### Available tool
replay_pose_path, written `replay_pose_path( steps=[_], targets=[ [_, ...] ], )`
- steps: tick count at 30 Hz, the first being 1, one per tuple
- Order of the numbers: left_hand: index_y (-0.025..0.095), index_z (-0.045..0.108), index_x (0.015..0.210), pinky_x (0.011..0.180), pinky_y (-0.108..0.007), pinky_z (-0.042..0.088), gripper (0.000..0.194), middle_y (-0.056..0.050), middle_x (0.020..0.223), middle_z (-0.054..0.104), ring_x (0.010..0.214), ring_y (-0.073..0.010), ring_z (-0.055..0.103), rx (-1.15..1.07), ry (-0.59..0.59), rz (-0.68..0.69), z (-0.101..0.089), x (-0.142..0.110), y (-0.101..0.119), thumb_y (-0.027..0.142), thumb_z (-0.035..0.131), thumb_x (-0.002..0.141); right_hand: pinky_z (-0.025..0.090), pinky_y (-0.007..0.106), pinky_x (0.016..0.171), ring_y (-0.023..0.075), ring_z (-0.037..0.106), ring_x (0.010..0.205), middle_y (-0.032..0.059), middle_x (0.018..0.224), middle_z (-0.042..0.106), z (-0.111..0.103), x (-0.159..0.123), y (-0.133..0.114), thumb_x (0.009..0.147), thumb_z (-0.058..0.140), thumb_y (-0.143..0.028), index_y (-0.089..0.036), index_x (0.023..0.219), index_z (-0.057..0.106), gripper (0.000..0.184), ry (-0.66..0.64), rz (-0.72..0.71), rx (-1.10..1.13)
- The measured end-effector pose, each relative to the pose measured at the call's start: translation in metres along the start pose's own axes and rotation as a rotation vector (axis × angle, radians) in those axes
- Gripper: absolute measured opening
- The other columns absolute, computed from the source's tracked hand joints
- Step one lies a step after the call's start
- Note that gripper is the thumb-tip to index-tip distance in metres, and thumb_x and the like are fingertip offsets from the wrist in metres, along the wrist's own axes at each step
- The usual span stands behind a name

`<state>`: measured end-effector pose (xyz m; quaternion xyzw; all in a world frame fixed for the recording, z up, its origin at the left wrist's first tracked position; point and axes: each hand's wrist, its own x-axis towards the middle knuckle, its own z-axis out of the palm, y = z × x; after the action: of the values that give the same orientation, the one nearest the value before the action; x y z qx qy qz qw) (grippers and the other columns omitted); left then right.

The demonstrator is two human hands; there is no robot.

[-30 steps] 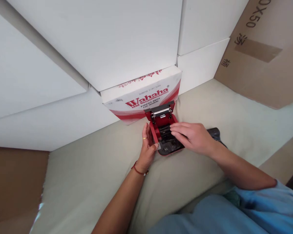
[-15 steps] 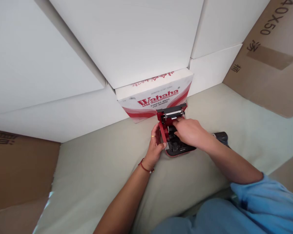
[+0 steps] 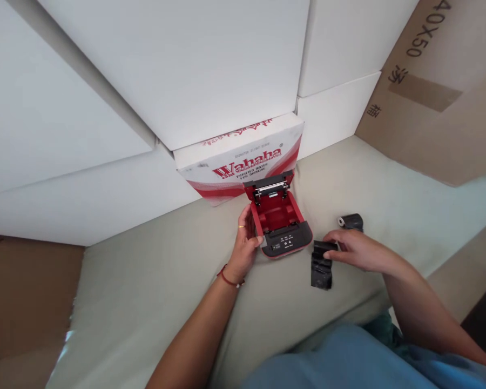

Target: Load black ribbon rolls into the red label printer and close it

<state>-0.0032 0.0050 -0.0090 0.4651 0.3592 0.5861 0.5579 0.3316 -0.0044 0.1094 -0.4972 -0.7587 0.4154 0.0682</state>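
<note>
A red and black portable printer [image 3: 288,239] sits on the cloth-covered surface with its lid raised. Its red paper bay is bare inside. My left hand [image 3: 246,247] grips the printer's left side, thumb on the front corner and fingers along the outer wall. To the right of the printer, my right hand [image 3: 353,251] pinches a small black roll [image 3: 322,265], whose loose, crinkled end hangs down toward me. Just beyond that hand lies another black roll [image 3: 352,221] with a pale core; its near part is partly hidden by the hand.
Behind the printer stands a white and red Wahaha water carton [image 3: 243,167]. White boxes [image 3: 194,65] are stacked along the back. Brown cardboard boxes flank the surface, one at the right [image 3: 425,124] and one at the left [image 3: 28,302]. Pale green cloth [image 3: 154,281] covers the surface.
My right hand has come out of the printer's bay with a black roll and moved right, toward me. My left hand keeps its hold on the printer. The view has shifted slightly.
</note>
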Motion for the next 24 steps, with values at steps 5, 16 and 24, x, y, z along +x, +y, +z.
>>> replay_pose_path(
  steps=[5,16,24],
  targets=[
    [0.041,0.049,0.168,0.143,-0.055,0.04,0.098,-0.007,0.186,0.045,0.174,-0.0358,0.044,-0.015,0.006,0.006,0.002,0.001,0.003,0.059,0.093,0.083,0.062,0.042,0.085,0.0281,0.08,0.093,0.011,0.117,0.088,-0.002,0.0,0.033,0.109,0.054,-0.054,-0.024,0.122,0.086,0.045,0.442,0.09,-0.123],
    [0.042,0.05,0.168,0.143,-0.057,0.039,0.099,-0.007,0.186,0.045,0.174,-0.0369,0.043,-0.001,-0.007,0.006,0.001,0.001,0.003,0.062,0.094,0.082,0.064,0.046,0.088,0.0279,0.078,0.081,0.0175,0.135,0.084,-0.028,-0.002,0.107,0.1,0.061,-0.041,-0.021,0.145,0.081,0.053,0.449,0.281,-0.388],
    [0.04,0.048,0.169,0.144,-0.057,0.037,0.101,-0.008,0.186,0.044,0.175,-0.0369,0.042,-0.009,-0.007,-0.007,0.001,0.001,0.002,0.061,0.095,0.082,0.06,0.04,0.072,0.0259,0.074,0.073,0.01,0.092,0.085,-0.061,-0.027,0.058,0.1,0.065,-0.065,-0.025,0.12,0.089,0.051,0.124,0.155,-0.212]
  ],
)
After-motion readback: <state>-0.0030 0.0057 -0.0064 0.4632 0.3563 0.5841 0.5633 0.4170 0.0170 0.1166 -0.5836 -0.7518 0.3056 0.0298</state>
